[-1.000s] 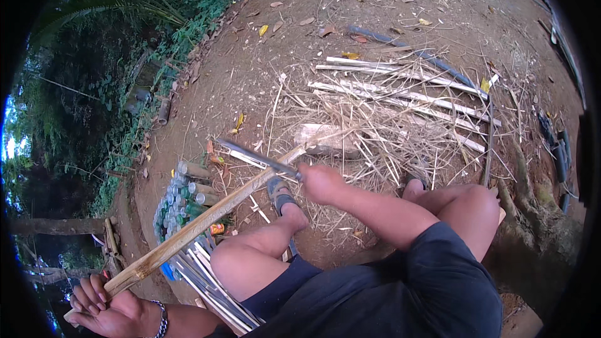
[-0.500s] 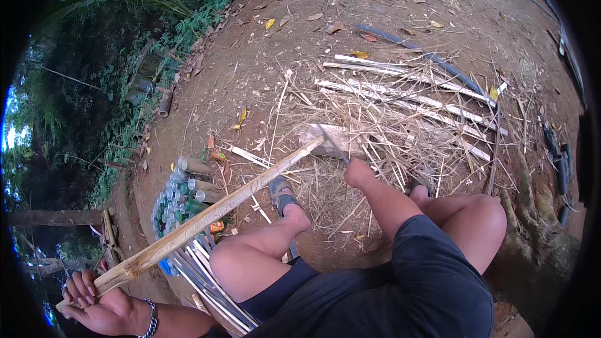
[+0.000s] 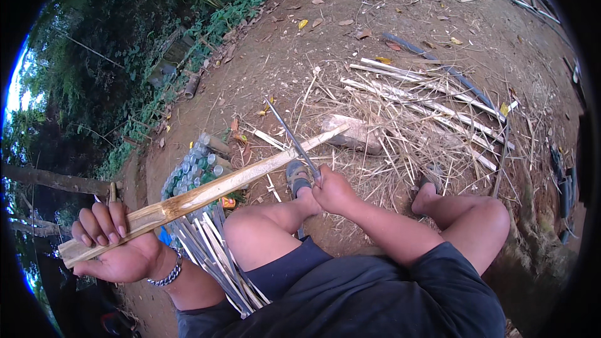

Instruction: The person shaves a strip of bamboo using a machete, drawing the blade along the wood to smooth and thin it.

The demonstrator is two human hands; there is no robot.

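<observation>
My left hand (image 3: 119,241) grips the near end of a long split bamboo strip (image 3: 206,193), which slants up to the right. Its far tip lies over a short pale wood block (image 3: 355,133) on the ground. In my right hand (image 3: 333,191) is the handle of a long narrow-bladed knife (image 3: 289,134). The blade points up and to the left, crossing over the strip in this view; whether it touches the strip I cannot tell. My right fingers are wrapped round the handle, which is mostly hidden.
Thin shavings (image 3: 400,131) and split strips (image 3: 438,97) litter the ground beyond the block, beside a dark pipe (image 3: 460,78). Glass bottles (image 3: 197,166) are heaped at the left. A bundle of strips (image 3: 216,256) lies against my left leg. Tree roots (image 3: 538,225) rise at the right.
My right hand and the knife have come nearer and to the left, the blade shifting from the strip's far tip to farther down its length. My left hand has risen slightly, still holding the strip.
</observation>
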